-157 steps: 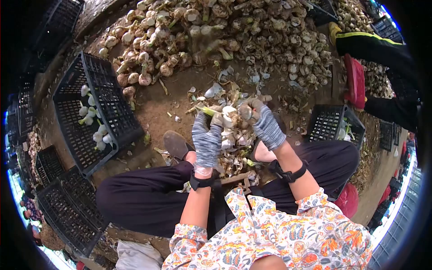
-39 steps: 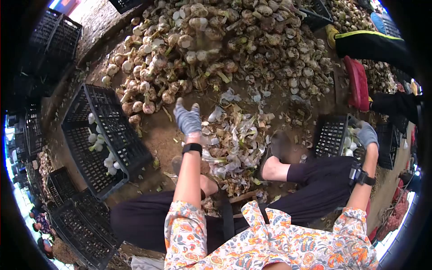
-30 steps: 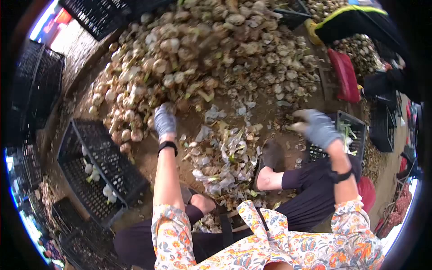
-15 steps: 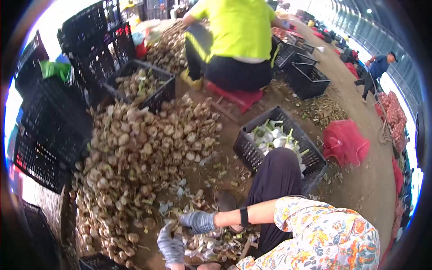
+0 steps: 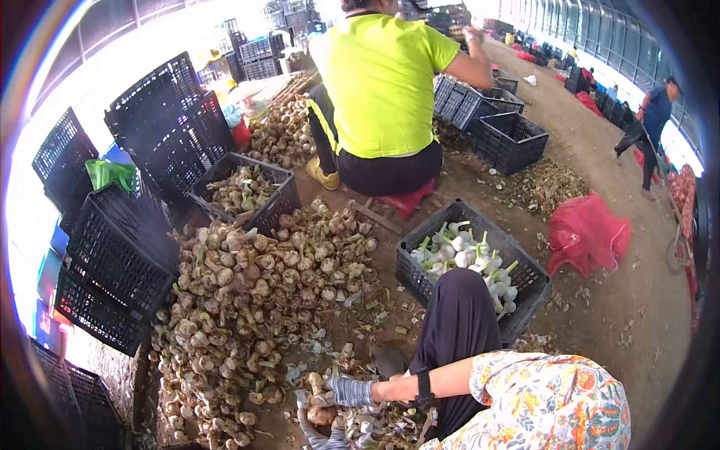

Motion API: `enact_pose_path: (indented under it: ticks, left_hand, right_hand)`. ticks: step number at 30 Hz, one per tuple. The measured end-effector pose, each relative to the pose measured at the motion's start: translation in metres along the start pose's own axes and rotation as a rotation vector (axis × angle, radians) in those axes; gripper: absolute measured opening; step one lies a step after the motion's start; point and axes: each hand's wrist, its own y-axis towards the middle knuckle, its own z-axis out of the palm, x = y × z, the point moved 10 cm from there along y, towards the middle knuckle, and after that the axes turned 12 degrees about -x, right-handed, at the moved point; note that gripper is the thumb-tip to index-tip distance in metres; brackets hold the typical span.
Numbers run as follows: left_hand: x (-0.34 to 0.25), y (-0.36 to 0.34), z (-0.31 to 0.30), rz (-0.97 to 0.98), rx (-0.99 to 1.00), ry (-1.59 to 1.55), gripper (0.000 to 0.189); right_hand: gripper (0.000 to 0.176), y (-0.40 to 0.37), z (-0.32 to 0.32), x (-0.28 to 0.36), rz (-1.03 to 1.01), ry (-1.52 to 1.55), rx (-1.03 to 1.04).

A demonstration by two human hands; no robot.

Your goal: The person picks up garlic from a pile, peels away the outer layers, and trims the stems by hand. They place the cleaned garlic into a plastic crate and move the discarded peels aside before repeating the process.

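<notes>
My left hand (image 5: 324,436), in a striped grey glove, curls around a brownish garlic bulb (image 5: 321,416) at the bottom of the view. Close above it is my right hand (image 5: 351,391), gloved alike, fingers closed at the bulb's upper side; what they pinch is too small to make out. To the left spreads a large heap of unpeeled garlic (image 5: 255,289). Loose garlic skins (image 5: 390,424) lie below my right wrist. Beyond my knee, a black crate (image 5: 420,279) holds white trimmed garlic bulbs (image 5: 469,251) with short green stems.
Black crates (image 5: 112,251) stack at the left, and another crate (image 5: 283,196) holds untrimmed garlic. A person in a yellow shirt (image 5: 386,90) sits ahead. Red mesh (image 5: 589,234) lies at right, near black crates (image 5: 511,142). Another person (image 5: 654,124) is on the path.
My view has tilted up, showing more of the background. Both hands stay close together low in view. The seated person has raised an arm; the person on the path appears nearer.
</notes>
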Motion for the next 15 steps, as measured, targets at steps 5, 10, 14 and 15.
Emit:
enact_pose_path:
  ticks: [5,10,14,15]
  left_hand:
    - [-0.017,-0.010,-0.002,0.161,-0.064,0.142,0.076]
    - [-0.013,-0.012,-0.011,0.123,-0.063,0.119,0.072]
    - [0.020,0.002,-0.032,-0.071,0.040,-0.025,0.073]
    - [0.034,0.005,-0.036,-0.178,0.023,-0.067,0.076]
  right_hand:
    - [0.032,-0.005,0.007,-0.018,0.140,0.178,-0.070]
    - [0.033,0.000,-0.034,0.048,0.126,-0.024,0.081]
    - [0.044,-0.003,-0.027,0.036,0.172,-0.036,0.008]
    - [0.035,-0.002,-0.022,0.037,0.157,-0.086,0.013]
